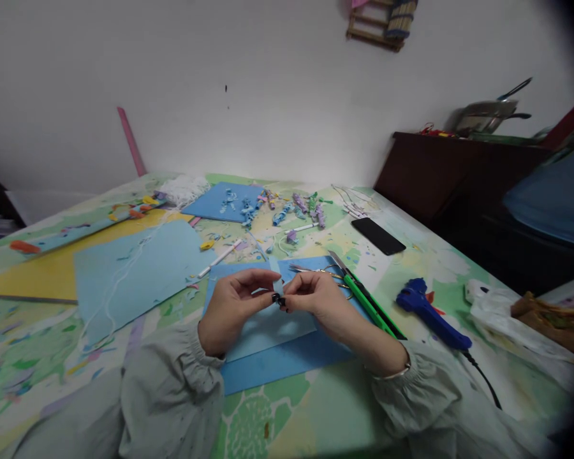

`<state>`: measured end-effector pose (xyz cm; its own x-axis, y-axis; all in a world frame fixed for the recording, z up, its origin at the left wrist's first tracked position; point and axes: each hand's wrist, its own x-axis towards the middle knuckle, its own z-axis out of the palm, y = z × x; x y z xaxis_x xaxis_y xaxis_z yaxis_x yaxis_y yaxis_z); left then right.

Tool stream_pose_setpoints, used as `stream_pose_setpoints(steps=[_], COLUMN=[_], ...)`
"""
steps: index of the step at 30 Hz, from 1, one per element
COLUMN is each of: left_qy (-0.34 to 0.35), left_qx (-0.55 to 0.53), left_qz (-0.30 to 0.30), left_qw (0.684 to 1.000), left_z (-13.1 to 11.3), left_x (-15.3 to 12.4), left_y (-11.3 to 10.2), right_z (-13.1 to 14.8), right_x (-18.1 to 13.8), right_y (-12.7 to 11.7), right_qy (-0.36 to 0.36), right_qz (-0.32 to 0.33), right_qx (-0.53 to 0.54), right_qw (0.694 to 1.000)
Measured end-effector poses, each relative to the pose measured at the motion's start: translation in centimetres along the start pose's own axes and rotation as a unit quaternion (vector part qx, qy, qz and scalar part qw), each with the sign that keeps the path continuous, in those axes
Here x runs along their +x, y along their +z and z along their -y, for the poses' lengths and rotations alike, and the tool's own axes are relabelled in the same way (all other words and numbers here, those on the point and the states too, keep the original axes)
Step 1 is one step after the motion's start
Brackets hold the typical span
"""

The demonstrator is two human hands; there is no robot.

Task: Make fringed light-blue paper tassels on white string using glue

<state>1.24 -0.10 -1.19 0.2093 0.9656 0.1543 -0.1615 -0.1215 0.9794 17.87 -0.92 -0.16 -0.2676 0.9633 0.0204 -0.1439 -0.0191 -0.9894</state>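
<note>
Between my two hands stands a narrow light blue strip [277,280], which looks like foam sheet or paper. The fingertips of my left hand [242,303] pinch it from the left. From the right, my right hand [318,296] pinches its lower end, the thumbs nearly meeting. Under both hands lie a light blue sheet [263,335] and a darker blue sheet [277,366]. Just beyond my right hand are scissors [332,271], partly hidden by it. A green utility knife [366,303] with its blade out lies to the right of them.
A blue glue gun [433,312] and a black phone [379,236] lie at the right. Small rolled pieces [299,207] and a blue sheet [215,204] are at the back. Left are a light blue sheet [138,274], a yellow sheet [43,274] and white yarn [184,190].
</note>
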Motion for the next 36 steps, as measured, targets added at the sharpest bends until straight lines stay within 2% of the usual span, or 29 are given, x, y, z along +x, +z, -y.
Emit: stream_pose_setpoints(steps=[11, 18, 27, 36], left_qy=[0.000, -0.019, -0.060, -0.051], left_qx=[-0.039, -0.072, -0.001, 0.010], left_qz=[-0.001, -0.015, -0.021, 0.004], left_qw=[0.999, 0.997, 0.998, 0.999], left_z=[0.3, -0.2, -0.7, -0.8], left_x=[0.1, 0.0, -0.1, -0.1], left_y=[0.2, 0.2, 0.7, 0.8], right_z=[-0.4, 0.4, 0.4, -0.5], right_x=[0.0, -0.1, 0.1, 0.1], right_y=[0.0, 0.1, 0.1, 0.7], right_qy=[0.027, -0.012, -0.018, -0.039], right_qz=[0.003, -0.028, -0.074, -0.086], right_qx=[0.046, 0.048, 0.022, 0.012], right_qw=[0.999, 0.998, 0.997, 0.995])
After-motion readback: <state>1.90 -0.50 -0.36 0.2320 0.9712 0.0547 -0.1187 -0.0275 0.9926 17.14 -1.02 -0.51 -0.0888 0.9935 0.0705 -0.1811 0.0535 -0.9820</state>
